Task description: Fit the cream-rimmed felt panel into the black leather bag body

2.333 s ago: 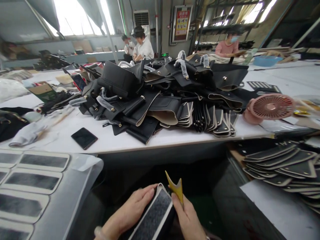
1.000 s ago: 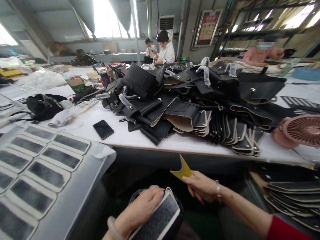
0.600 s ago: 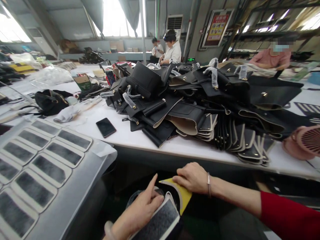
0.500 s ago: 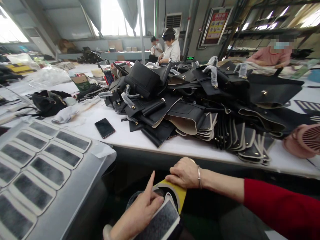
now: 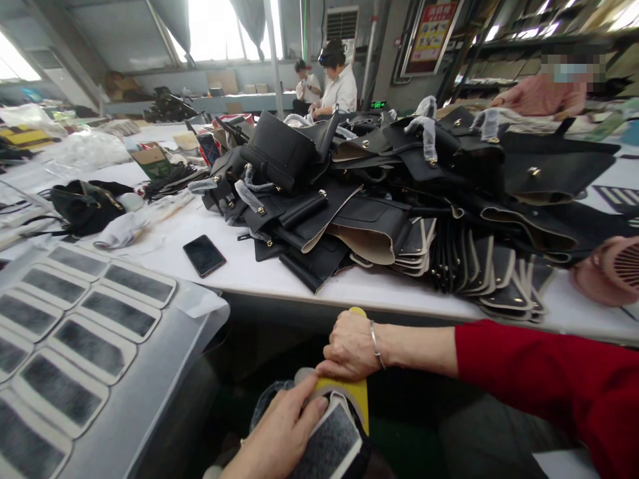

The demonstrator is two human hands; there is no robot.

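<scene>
Low at the table's front edge, my right hand (image 5: pixel 349 347) is closed on a curved yellow strip (image 5: pixel 360 401) with a grey inner edge. A bit of yellow also shows above its knuckles. My left hand (image 5: pixel 282 429) is beside it, thumb and fingers on a black panel (image 5: pixel 327 442) with a pale border, gripping its upper left edge. The left index fingertip meets the right hand's fingers at the strip. Part of the panel and the left hand's lower fingers are hidden.
Several similar pale-edged panels (image 5: pixel 94 346) lie in rows on a sheet-covered board at left. A phone (image 5: pixel 204 255) lies on the white table before a heap of black leather bags (image 5: pixel 369 219). A pink fan (image 5: pixel 606 269) stands at right. People sit farther back.
My right hand has moved slightly left and down with the yellow strip. My left index finger, raised before, has come down against the strip near the right hand.
</scene>
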